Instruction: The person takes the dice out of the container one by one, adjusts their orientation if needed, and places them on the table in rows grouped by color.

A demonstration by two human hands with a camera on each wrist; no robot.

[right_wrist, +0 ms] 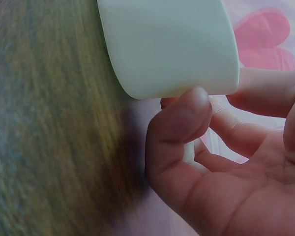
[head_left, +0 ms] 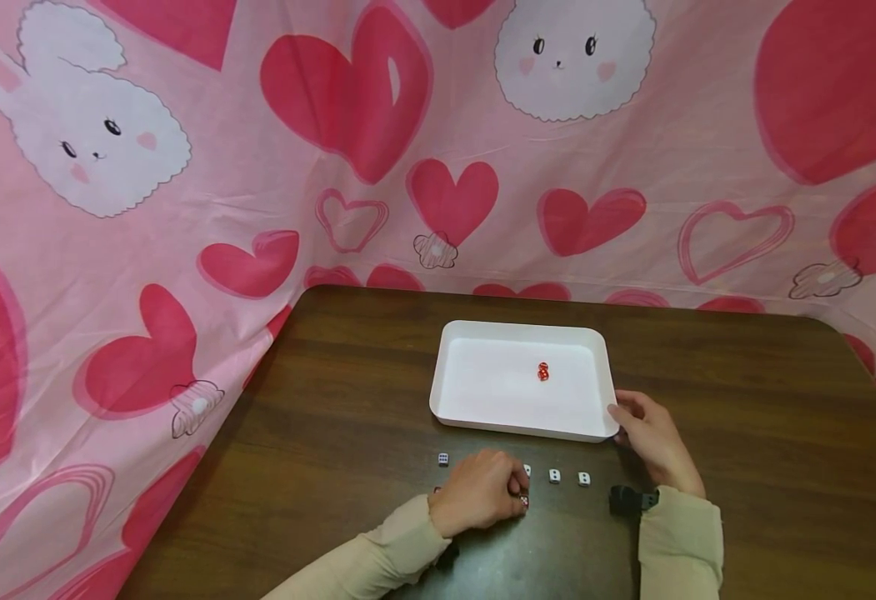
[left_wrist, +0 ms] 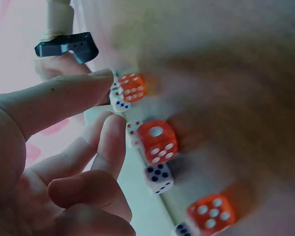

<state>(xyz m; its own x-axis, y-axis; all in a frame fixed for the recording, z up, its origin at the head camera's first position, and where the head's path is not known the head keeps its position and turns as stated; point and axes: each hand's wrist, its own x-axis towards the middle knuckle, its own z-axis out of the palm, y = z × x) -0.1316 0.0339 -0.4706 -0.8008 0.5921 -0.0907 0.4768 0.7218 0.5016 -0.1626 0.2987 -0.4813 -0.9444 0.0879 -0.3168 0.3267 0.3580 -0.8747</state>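
Note:
My left hand is low over the table among small dice. In the left wrist view, its thumb and fingertips are spread apart beside a red die with white dots, and no die shows pinched between them. More red dice stand in a row, with white dice next to them. My right hand grips the near right corner of a white tray, with fingers on both sides of its wall. Two small shiny red pieces lie in the tray.
White dice stand in a row in front of the tray, one farther left. The dark wooden table ends at a pink curtain with hearts and rabbits. A black band is on the right wrist.

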